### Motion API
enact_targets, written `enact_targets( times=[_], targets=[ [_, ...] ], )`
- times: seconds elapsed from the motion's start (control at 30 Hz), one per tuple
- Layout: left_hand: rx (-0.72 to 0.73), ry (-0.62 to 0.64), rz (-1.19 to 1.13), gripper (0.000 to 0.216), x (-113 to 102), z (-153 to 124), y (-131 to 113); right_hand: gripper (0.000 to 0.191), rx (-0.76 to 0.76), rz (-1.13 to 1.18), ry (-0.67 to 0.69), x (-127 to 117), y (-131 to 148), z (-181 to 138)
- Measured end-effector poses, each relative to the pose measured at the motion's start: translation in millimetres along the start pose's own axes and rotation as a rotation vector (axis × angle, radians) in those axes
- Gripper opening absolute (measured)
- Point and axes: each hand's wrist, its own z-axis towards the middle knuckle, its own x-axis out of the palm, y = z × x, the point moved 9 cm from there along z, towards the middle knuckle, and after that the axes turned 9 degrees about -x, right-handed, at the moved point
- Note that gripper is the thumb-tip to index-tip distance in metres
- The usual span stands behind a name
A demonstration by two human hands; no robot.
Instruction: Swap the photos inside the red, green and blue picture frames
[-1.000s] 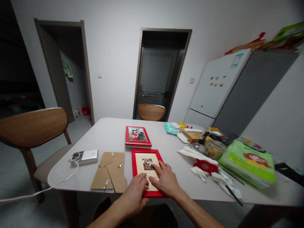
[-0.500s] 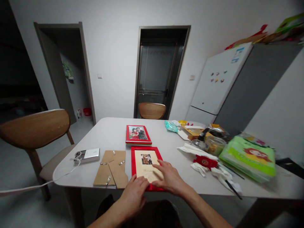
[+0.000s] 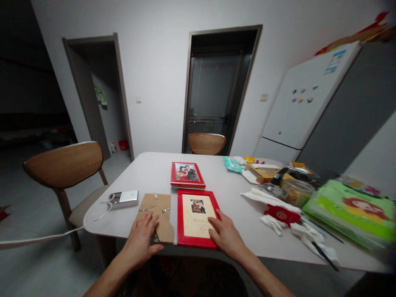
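While the left hand (image 3: 140,237) lies over the brown backing board (image 3: 162,202) with its fingers apart, as the head view shows, the right hand (image 3: 227,235) rests at the right border of the red photo frame (image 3: 180,218), its digits likewise parted; whether either hand presses down cannot be told. The frame lies flat near the front edge of the table (image 3: 148,169), its cream insert (image 3: 196,229) and small photo (image 3: 198,206) facing up. The board lies just beside it on the left, metal clips (image 3: 165,210) and slanted stand leg (image 3: 165,227) uppermost. For sound handling, the right hand should steady the frame by its red border only, since fingertips over the insert area may smudge the face. The left hand should take the board by its outer edges rather than by the leg or a clip, as these could swing or snag. With both parts close to the front edge, any movement is best level and slow. Allow clearance from the stacked frames (image 3: 187,184) just behind and the white cable (image 3: 37,240) at the left.
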Motion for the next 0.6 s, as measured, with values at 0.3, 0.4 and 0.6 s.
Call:
enact_targets(
  times=[0.3,0.4,0.6],
  targets=[
    [0.118,-0.232,-0.042,0.029,-2,-8,46,0.037,-0.187,0.052,-0.04,-9,95,12],
    [0.168,-0.25,-0.066,0.027,-5,-9,44,0.041,-0.295,0.141,-0.005,5,143,18],
    [0.12,-0.323,-0.054,0.044,0,-4,62,0.043,-0.292,0.154,0.009,32,171,34]
  ],
)
